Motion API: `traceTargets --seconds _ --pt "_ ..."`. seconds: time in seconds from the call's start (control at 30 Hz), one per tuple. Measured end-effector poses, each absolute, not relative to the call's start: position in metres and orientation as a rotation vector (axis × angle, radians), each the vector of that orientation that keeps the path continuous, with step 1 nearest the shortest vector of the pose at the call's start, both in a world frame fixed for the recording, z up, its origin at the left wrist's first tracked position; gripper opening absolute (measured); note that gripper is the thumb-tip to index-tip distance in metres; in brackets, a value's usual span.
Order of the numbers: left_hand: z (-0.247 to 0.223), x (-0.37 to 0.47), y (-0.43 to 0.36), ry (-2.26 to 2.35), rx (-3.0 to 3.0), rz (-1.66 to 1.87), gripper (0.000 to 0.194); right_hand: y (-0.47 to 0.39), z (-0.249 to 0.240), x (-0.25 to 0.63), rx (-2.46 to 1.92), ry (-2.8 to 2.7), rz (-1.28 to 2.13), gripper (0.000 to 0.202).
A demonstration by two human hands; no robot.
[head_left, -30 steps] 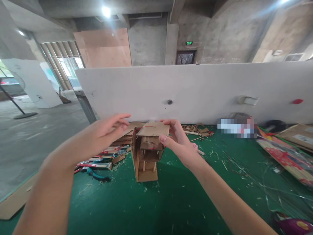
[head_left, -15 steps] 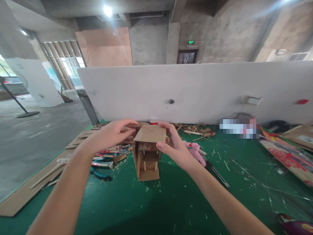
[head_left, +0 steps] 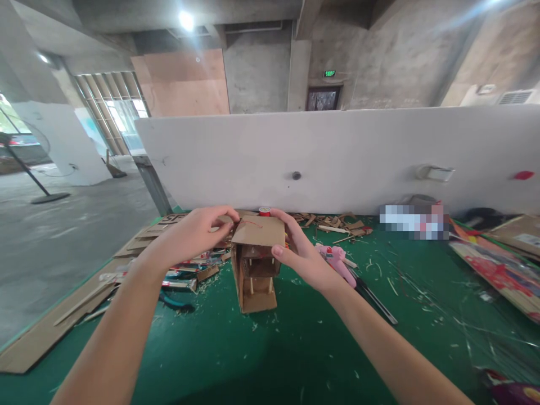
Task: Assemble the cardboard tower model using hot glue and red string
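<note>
A small upright cardboard structure (head_left: 259,267) with open compartments and short wooden posts inside stands in front of me. My right hand (head_left: 304,253) holds its upper right side, thumb at the front and fingers behind. A thin red string (head_left: 252,223) lies across the top panel from a small hole near the middle. It runs left toward my left hand (head_left: 198,230), whose thumb and index finger pinch together at the panel's left edge, apparently on the string's end. Behind the top sits a red spool (head_left: 264,211).
On the green table (head_left: 304,349), a pink glue gun (head_left: 340,261) and a black-and-silver tool (head_left: 377,301) lie at right. Teal-handled pliers (head_left: 179,304) and wrapped tools lie at left beside long cardboard strips (head_left: 37,340). Cardboard scraps (head_left: 348,222) line the white partition (head_left: 358,152).
The cardboard structure's top leans slightly differently and sits a touch lower. Both hands stay at its top with nearly the same grip.
</note>
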State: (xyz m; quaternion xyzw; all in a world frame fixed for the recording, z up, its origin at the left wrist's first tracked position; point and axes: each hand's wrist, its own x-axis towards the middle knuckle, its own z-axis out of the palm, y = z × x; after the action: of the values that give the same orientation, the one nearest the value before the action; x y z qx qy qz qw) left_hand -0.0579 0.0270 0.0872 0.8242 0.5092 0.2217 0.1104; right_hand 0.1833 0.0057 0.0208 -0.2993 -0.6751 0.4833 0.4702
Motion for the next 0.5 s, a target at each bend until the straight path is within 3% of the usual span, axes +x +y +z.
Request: traceTargets --seconds 0.27,0.5 --pt "0.0847 -0.0581 0.0296 1.387 2.39 0.694 0.022 0.0078 0.0197 0.1857 -0.753 -1.677 1.201 0.075" --pt "0.0848 -0.0538 0.0297 1.449 2.358 0.7 0.031 0.0118 0.0203 0.1902 -0.641 -1.737 1.073 0.046"
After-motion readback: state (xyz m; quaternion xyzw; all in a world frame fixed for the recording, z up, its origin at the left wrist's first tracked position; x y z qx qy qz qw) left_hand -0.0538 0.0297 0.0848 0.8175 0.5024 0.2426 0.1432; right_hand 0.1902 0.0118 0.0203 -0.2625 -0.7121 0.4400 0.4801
